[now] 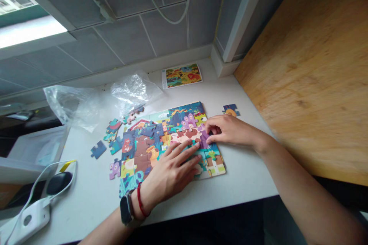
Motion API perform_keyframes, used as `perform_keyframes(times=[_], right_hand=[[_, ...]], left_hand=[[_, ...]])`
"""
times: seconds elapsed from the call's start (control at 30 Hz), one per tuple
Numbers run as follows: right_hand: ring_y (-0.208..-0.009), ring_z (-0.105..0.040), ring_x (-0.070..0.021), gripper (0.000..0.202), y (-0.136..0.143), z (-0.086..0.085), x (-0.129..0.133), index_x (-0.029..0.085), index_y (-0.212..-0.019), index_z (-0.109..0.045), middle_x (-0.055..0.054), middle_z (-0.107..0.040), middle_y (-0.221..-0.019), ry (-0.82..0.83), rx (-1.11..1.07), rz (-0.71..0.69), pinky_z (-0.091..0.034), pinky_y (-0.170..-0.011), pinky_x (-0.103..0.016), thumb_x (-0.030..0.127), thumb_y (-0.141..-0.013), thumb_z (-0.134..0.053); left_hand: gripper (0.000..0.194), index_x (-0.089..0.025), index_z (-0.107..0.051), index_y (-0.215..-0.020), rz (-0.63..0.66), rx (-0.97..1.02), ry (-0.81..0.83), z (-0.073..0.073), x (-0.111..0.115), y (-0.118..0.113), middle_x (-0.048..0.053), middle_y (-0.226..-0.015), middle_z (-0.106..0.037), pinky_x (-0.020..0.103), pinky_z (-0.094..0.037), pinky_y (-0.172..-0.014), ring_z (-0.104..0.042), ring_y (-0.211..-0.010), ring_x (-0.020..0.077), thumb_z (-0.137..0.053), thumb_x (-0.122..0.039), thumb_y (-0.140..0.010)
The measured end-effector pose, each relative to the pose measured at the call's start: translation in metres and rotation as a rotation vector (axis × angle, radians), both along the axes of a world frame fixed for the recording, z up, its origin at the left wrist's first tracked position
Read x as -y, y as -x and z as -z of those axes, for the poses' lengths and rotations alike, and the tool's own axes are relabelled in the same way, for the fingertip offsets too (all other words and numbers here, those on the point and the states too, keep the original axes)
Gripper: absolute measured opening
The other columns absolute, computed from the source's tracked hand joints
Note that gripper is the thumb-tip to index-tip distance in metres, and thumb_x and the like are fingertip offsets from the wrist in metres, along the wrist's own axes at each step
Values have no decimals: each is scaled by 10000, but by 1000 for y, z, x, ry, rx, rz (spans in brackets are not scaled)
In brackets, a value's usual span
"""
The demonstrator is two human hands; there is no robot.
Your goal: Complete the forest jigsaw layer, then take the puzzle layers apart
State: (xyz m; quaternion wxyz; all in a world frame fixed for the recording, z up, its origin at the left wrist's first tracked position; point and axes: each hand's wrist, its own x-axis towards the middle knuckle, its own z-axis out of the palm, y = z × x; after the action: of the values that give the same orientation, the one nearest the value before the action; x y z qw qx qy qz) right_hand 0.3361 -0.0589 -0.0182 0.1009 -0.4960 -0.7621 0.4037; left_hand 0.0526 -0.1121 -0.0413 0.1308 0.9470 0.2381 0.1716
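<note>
A grey tiled wall (123, 26) stands at the back, and a big wooden board (310, 65) leans in on the right. In front of me is a white bench (86, 195). The jigsaw puzzle (143, 143) lies flat in the middle of it, with a brown bear and a cow on it. Two crinkly clear bags, one shiny (136, 88) and one flatter (71, 105), sit behind it to the left. The left hand (172, 172) lies flat over the puzzle, its fingers a little apart and holding nothing. The right hand (225, 128) is at the puzzle's right edge, its thumb and first finger curled close together; I can't tell if they hold a piece. A picture card (184, 75) with a lion lies near the wall. A white box with a cord (34, 214) is at the near left. There's a black watch (127, 209) on the left wrist. Two joined pieces (230, 110) lie beyond the right hand, and a blue piece (98, 149) lies left of the puzzle. A thin red string (140, 199) circles the left wrist.
</note>
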Motion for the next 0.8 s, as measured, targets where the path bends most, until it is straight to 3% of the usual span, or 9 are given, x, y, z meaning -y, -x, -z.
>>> perform_keyframes(times=[0.27, 0.6, 0.8], right_hand=[[-752, -570, -178, 279, 1, -3, 0, 209, -723, -585, -11, -641, -775, 15, -2, -3, -381, -686, -301, 305, -841, -819], [-747, -563, -183, 311, 2, -6, 0, 220, -701, -545, -12, -640, -765, 22, -7, 5, -372, -684, -314, 326, -842, -800], [-746, -566, -184, 297, 1, -3, 0, 215, -711, -564, -15, -646, -763, 10, 0, 5, -375, -684, -305, 322, -844, -807]], left_hand=[[243, -242, -720, -1261, -21, 44, 18, -1, -5, -2, 36, -1443, -694, 515, -488, -1150, -551, -1436, 325, -631, -236, -1035], [231, -241, -726, -1233, -42, -6, 6, -6, -1, -6, 57, -1415, -706, 515, -502, -1125, -571, -1408, 318, -614, -220, -1033], [281, -255, -709, -1289, -51, -114, 18, -7, 4, -6, 38, -1528, -629, 555, -455, -1194, -488, -1497, 331, -559, -216, -1054]])
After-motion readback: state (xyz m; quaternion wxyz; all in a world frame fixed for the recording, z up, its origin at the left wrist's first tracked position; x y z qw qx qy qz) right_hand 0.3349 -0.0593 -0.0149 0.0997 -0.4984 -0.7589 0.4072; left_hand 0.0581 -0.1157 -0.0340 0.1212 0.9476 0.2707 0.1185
